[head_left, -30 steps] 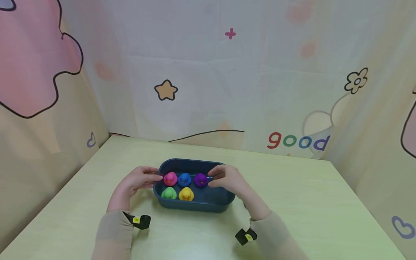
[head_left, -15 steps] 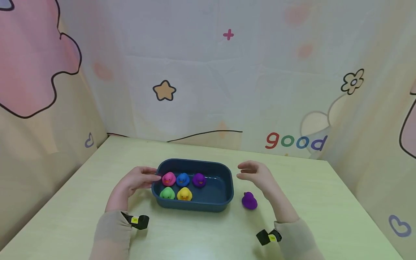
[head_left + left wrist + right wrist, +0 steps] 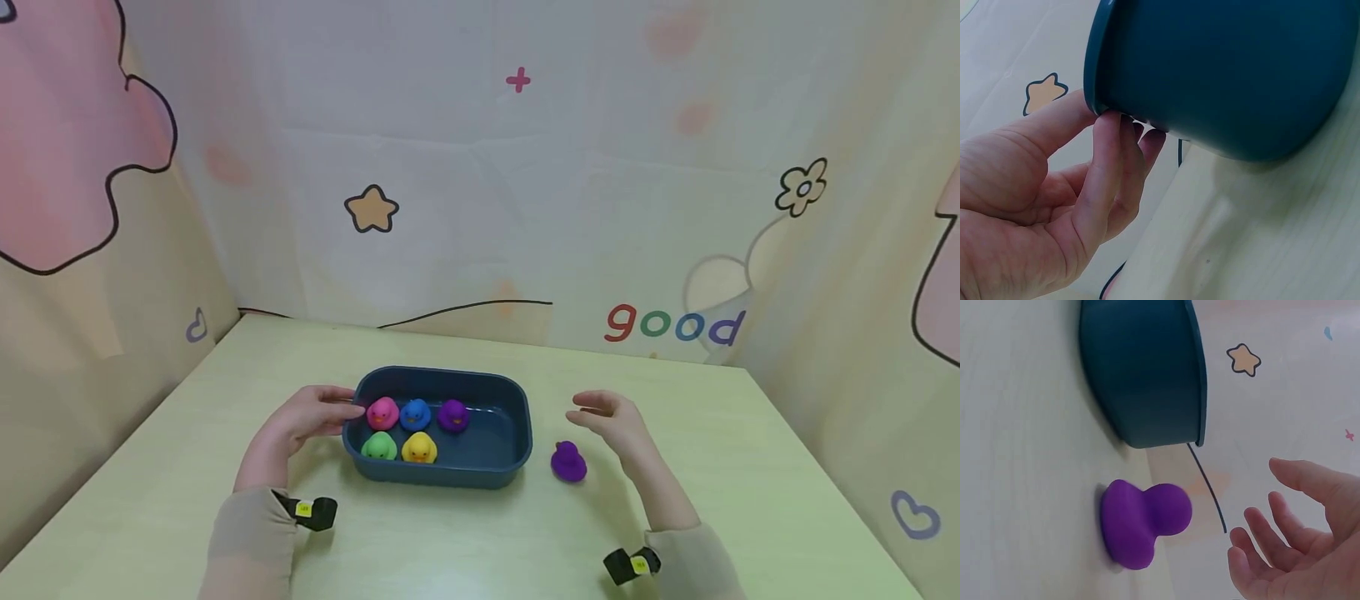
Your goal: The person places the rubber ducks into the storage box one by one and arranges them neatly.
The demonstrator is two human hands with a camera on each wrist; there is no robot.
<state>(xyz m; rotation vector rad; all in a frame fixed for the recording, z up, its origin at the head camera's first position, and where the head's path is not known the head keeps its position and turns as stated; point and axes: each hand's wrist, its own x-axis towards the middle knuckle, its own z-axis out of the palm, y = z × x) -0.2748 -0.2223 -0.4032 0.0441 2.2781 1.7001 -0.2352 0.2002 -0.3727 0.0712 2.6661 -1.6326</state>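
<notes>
A dark blue oblong plastic basin [image 3: 442,477] stands on the table. Five would be too exact to count, so several rubber ducks sit in its left and middle: pink [image 3: 382,413], blue [image 3: 415,414], purple [image 3: 453,416], green [image 3: 379,446] and yellow [image 3: 419,448]. My left hand [image 3: 311,414] pinches the basin's left rim, its thumb over the edge and its fingers against the outer wall [image 3: 1229,75]. Outside, right of the basin, another purple duck [image 3: 1132,525] rests on the table. Above and right of it hovers my right hand [image 3: 618,425], fingers loosely bent, holding nothing.
A pale table top [image 3: 450,542] reaches back to a printed cloth [image 3: 450,267] hung behind it and at both sides. Small black cameras [image 3: 315,513] are strapped to both wrists.
My right hand has left the basin's right end and moved right, uncovering the purple duck on the table, then dropped slightly. The left hand stays on the rim. The head view has shifted slightly.
</notes>
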